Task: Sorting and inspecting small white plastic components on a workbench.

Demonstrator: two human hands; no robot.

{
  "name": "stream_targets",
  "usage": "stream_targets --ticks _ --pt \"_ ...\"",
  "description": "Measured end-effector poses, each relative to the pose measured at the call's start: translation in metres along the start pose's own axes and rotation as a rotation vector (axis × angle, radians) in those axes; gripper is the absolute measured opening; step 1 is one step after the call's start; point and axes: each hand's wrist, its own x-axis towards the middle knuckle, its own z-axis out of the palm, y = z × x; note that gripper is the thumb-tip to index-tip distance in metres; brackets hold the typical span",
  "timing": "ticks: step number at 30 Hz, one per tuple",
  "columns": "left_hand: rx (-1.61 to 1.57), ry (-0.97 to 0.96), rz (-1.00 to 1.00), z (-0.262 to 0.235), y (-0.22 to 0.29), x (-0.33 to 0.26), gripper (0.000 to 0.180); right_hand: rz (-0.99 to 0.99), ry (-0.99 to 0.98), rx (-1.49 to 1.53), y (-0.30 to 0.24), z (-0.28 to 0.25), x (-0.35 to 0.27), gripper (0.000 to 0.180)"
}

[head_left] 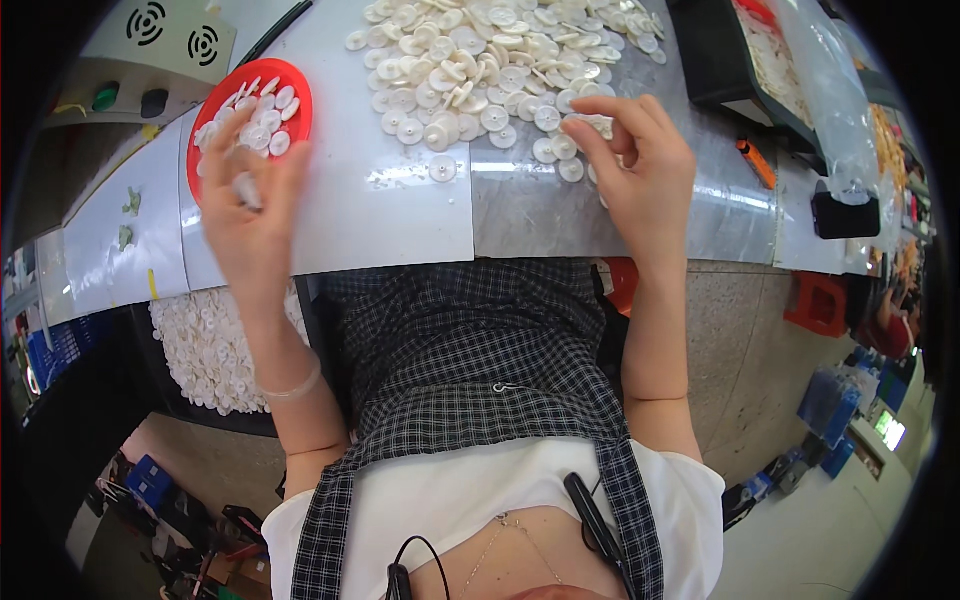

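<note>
White discs (470, 60) lie heaped on the surface (360, 225), with a few strays along the near edge of the pile; others fill a red plate (303, 115) at left. The left hand (248, 225) is above the near part of the plate, its fingers curled about a whitish piece; motion blur prevents telling whether they grip it. The right hand (652, 175) is at the pile's near right edge, thumb and forefinger tips slightly apart, with white between them; whether a disc is pinched there cannot be told. The surface, part white and part grey, bears a box (155, 55) with knobs at far left and, at right, an orange tool (757, 163), a black tray (712, 75) and a clear bag (825, 85). Below, a bin of white pieces (205, 345) stands at left, a red stool (815, 303) on the floor (735, 340) at right. The pile's far edge is cut off; the room's margins bend into dark, indistinct clutter.
</note>
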Motion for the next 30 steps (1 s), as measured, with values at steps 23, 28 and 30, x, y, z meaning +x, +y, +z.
stream_targets --ticks 23,28,30 --pt "0.113 -0.406 0.026 0.052 0.011 -0.022 0.012 -0.206 -0.046 -0.125 -0.015 0.040 0.003 0.026" --pt "-0.710 -0.514 -0.486 0.037 0.014 -0.029 0.024 -0.231 -0.056 -0.116 -0.017 0.041 0.002 0.027" --pt "-1.154 -0.698 -0.732 0.035 0.016 -0.030 0.029 -0.202 -0.059 -0.100 -0.018 0.042 0.001 0.023"
